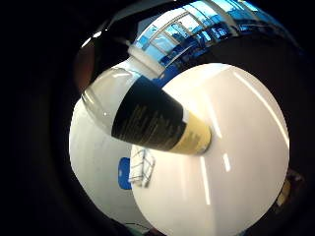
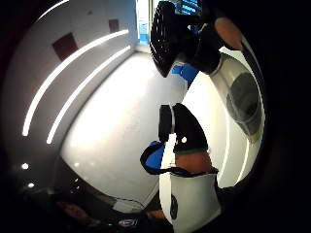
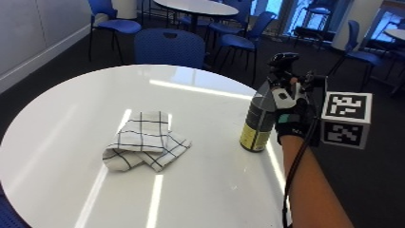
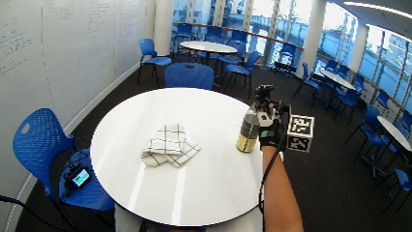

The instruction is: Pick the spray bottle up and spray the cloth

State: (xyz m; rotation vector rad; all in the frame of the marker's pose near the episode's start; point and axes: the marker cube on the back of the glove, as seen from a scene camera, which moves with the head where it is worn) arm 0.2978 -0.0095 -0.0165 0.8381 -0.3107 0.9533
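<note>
Outside view: the spray bottle (image 3: 257, 121), clear with a black-and-yellow label, stands on the glossy round white counter (image 3: 76, 109) at 3 o'clock of the crumpled checked cloth (image 3: 144, 141). The gloved right hand (image 3: 292, 116) curls round its neck. Palm view: the label's (image 1: 150, 120) print is unreadable.

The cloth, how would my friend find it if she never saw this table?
Start at the round white table. Near its middle lies the cloth, crumpled and folded, apart from the spray bottle standing by the table's edge at the gloved right hand. It is the only soft thing there, white with dark grid lines.
</note>
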